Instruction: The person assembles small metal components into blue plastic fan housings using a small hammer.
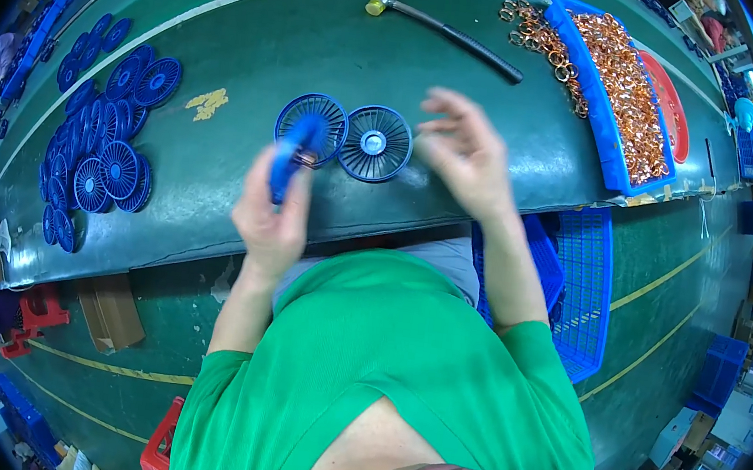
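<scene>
Tilted on edge, a blue round fan grille (287,163) is gripped by my left hand (270,215), blurred a little by motion. Beneath it, a second blue grille (305,110) lies flat on the green table. Touching or nearly touching that one on its right is another grille (375,143) with a pale hub. My right hand (465,157) hovers just right of this grille, fingers apart and slightly curled, and I see nothing in them. To the left, many more blue grilles (97,146) lie in a loose heap.
A hammer (448,31) with a yellow head lies at the back of the table (259,39). At the right, a blue tray (584,92) holds copper-coloured rings, with more rings (544,37) spilled beside it and a red tray (670,105) behind. Blue crates (582,284) stand below the table edge.
</scene>
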### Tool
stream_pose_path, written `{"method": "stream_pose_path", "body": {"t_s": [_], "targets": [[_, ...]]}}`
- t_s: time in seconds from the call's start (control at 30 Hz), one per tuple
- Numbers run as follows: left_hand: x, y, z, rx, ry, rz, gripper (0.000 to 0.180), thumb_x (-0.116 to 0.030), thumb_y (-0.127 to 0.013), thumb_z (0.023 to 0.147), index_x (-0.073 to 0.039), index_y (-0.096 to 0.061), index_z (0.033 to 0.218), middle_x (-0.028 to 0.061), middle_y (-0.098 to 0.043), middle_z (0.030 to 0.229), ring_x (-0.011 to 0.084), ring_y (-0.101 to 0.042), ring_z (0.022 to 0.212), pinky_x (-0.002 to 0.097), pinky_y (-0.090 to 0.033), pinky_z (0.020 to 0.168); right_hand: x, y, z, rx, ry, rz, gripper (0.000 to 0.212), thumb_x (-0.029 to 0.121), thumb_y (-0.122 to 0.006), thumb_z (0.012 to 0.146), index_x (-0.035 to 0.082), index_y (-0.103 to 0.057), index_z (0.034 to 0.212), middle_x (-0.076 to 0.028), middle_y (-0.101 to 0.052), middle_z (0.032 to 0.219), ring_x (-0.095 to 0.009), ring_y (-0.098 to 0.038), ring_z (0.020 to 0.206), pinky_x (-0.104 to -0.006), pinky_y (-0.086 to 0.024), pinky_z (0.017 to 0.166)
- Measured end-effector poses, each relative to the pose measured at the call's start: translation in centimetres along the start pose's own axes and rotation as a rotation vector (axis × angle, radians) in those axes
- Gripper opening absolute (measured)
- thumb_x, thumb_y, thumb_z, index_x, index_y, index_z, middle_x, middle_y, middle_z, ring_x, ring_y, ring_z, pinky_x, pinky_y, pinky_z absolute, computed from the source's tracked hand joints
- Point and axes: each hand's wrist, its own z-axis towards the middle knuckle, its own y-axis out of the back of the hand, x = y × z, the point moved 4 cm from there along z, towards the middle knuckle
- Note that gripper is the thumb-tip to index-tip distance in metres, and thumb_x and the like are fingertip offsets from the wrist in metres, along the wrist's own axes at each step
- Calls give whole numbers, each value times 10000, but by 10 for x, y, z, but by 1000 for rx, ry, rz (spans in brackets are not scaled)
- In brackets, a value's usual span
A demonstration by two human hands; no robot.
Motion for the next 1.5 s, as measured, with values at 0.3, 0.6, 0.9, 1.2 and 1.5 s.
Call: {"method": "stream_pose_path", "body": {"t_s": [0.3, 0.6, 0.9, 1.2, 1.5], "targets": [[53, 69, 17, -106, -26, 562, 330, 5, -619, 873, -30, -595, 1200, 155, -665, 1115, 287, -677, 943, 351, -535, 782, -85, 202, 76, -620, -298, -1290, 481, 455, -630, 839, 69, -622, 1125, -233, -639, 1022, -399, -624, 957, -488, -504, 816], [51, 54, 23, 280, -89, 617, 425, -220, -692, 824, -130, -601, 1230, 163, -466, 1400, 334, -398, 1333, 502, -238, 1125, -98, 203, 82, -584, -108, -1321, 385, 440, -610, 872, 118, -624, 1083, -156, -646, 991, -352, -627, 909, -468, -496, 766], [120, 177, 45, -430, 369, 1233, 777, -587, -560, 853, -22, -416, 1367, 303, -445, 1335, 463, -369, 1277, 623, -218, 1055, -90, 183, 77, -407, 135, -1346, 257, 301, -596, 904, 49, -635, 871, -178, -635, 913, -349, -607, 895, -455, -487, 765], [109, 172, 51, -384, 66, 1128, 826, -249, -816, 720, -7, -381, 1379, 279, -451, 1170, 416, -417, 1103, 458, -373, 953, -72, 155, 57, -573, -6, -1228, 282, 368, -602, 897, 90, -623, 940, -167, -625, 889, -367, -623, 824, -478, -494, 718], [99, 176, 33, -360, 126, 1050, 378, -254, -742, 809, -31, -596, 1076, 148, -652, 889, 359, -591, 812, 439, -451, 740, -41, 117, 29, -407, 115, -937, 109, 156, -669, 851, 58, -650, 895, -107, -631, 829, -251, -626, 702, -364, -505, 632]]}}
